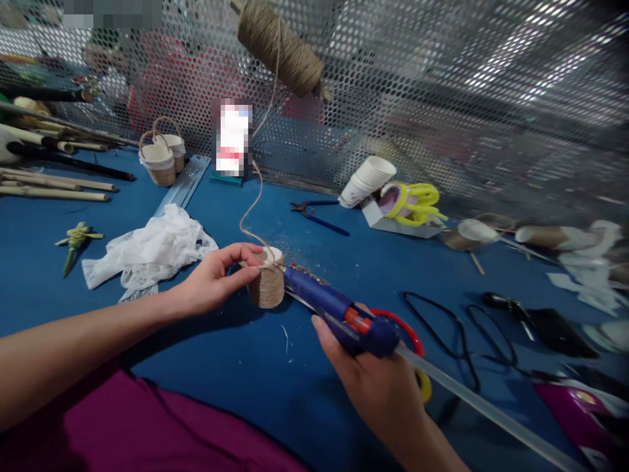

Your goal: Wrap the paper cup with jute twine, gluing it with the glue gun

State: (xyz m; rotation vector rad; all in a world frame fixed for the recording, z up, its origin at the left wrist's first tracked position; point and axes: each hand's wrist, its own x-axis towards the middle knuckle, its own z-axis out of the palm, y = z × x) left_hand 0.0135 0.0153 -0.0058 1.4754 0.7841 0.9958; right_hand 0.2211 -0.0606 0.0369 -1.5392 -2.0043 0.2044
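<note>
A paper cup wrapped in brown twine (266, 288) stands on the blue table, its white rim showing at the top. My left hand (219, 275) grips the cup's upper left side, thumb and fingers closed at the rim where the twine (253, 203) meets it. From there the loose strand runs up to a spool. In my right hand (373, 373) is a blue hot glue gun (319, 292), its nozzle at the cup's right side near the rim. A long clear glue stick (472, 393) sticks out of the gun's back.
The twine spool (280, 46) hangs on a perforated metal screen. Behind the cup are pliers (322, 216), stacked paper cups (366, 180) and a phone (233, 137). White lace (152, 252) and two small baskets (160, 164) are left. Scissors (405, 331) and black cord (457, 328) lie right.
</note>
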